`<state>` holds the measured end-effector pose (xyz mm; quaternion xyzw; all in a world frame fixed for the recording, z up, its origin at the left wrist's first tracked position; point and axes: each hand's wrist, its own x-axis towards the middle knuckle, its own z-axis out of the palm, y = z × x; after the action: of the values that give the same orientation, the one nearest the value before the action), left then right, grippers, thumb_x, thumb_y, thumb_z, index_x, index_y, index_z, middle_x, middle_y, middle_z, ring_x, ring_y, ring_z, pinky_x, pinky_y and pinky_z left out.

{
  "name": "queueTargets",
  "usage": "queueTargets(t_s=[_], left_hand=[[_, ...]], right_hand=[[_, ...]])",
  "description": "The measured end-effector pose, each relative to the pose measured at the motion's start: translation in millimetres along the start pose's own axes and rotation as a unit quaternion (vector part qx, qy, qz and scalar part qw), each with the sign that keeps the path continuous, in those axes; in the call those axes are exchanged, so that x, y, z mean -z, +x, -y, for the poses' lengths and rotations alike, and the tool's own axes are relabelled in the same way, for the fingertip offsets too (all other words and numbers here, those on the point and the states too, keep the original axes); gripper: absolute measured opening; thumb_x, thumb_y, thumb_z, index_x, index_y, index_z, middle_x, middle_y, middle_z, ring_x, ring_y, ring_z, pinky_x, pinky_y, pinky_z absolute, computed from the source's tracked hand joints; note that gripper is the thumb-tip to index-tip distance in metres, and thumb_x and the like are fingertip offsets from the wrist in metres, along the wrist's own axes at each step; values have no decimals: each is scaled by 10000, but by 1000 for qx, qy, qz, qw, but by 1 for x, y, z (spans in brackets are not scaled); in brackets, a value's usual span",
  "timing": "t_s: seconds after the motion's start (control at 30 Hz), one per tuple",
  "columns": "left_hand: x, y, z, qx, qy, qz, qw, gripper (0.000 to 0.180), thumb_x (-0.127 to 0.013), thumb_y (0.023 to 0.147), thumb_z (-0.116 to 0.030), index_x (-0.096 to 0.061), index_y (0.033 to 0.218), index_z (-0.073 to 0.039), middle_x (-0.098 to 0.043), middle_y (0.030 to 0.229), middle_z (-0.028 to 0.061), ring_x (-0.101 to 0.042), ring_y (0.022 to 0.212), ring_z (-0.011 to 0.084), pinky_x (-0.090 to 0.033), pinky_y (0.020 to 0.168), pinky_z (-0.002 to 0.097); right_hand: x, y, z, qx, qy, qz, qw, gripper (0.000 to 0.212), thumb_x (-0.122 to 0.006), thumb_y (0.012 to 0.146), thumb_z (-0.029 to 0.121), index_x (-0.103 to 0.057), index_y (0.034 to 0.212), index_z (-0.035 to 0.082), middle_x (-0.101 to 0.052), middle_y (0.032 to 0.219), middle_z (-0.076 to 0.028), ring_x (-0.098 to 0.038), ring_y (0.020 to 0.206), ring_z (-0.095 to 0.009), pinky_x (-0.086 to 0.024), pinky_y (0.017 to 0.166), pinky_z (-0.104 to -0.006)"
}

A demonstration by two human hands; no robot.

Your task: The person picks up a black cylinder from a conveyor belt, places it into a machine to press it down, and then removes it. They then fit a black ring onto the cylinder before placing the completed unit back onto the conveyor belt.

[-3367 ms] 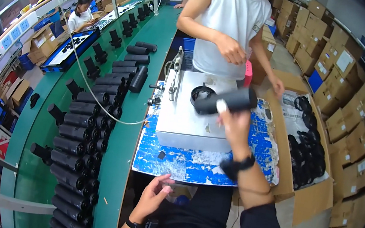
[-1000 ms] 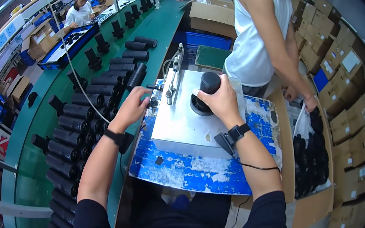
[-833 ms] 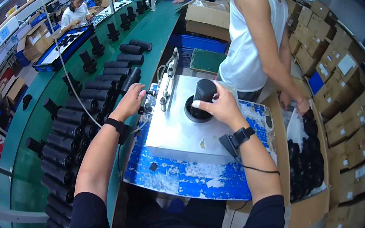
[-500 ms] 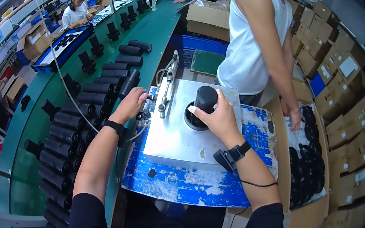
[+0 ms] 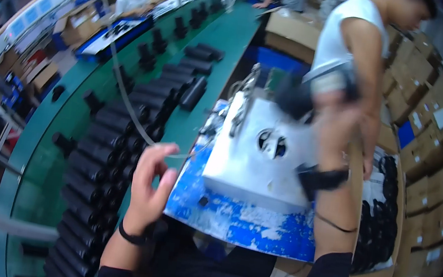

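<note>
My right hand (image 5: 337, 123), blurred by motion, is raised above the right side of the metal box. Its fingers are wrapped round a black cylindrical part (image 5: 295, 97), which is tilted and shows a pale end. Below and to the left, the round opening (image 5: 272, 144) in the top of the silvery metal box (image 5: 256, 174) is uncovered, with dark gaps inside. My left hand (image 5: 151, 182) is open, thumb and fingers apart and holding nothing, between the box and the rows of black cylinders (image 5: 89, 171).
A small metal cylinder device (image 5: 245, 99) with hoses stands at the box's left edge. Beneath is a worn blue board (image 5: 243, 226). The green bench (image 5: 236, 33) runs along the left. At right are a carton of black parts (image 5: 383, 218), a co-worker (image 5: 360, 39) and stacked boxes.
My right hand has lifted the black cylinder off the round opening and swung it up and right. My left hand has come back from the metal device toward me. The whole view has shifted.
</note>
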<state>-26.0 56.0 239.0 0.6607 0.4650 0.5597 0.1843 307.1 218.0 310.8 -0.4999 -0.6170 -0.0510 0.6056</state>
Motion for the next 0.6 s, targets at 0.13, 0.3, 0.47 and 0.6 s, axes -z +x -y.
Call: queueTargets(t_s=[0.13, 0.3, 0.47, 0.6], left_hand=[[46, -85, -47, -86, 40, -21, 995, 393, -743, 925, -28, -674, 1310, -53, -628, 1320, 154, -644, 891, 196, -507, 751, 287], [55, -145, -93, -156, 91, -148, 972, 367, -841, 873, -65, -730, 1220, -109, -626, 1271, 146, -655, 818, 223, -506, 672, 312], [75, -179, -92, -186, 212, -83, 956, 437, -888, 805, -108, -748, 1219, -129, -630, 1236, 137, -639, 732, 213, -473, 599, 318], [90, -198, -90, -175, 254, -78, 948, 494, -885, 761, -112, -750, 1236, -128, -640, 1206, 118, -615, 691, 193, -449, 572, 309]], right_hand=[[21, 6, 143, -5, 124, -58, 991, 465, -631, 1065, 409, -688, 1200, -32, -733, 1126, -177, -720, 987, -255, -589, 897, -422], [19, -140, 188, 301, 258, 247, 884, 393, -764, 944, 278, -662, 1257, 64, -718, 1271, -251, -724, 864, -314, -577, 742, -410], [12, -249, 210, 306, 285, 256, 872, 340, -752, 894, 122, -710, 1232, 133, -734, 1292, -209, -664, 686, -194, -506, 595, -292], [9, -269, 226, 338, 298, 239, 860, 338, -774, 918, 154, -666, 1231, 88, -717, 1281, -268, -701, 767, -260, -528, 619, -329]])
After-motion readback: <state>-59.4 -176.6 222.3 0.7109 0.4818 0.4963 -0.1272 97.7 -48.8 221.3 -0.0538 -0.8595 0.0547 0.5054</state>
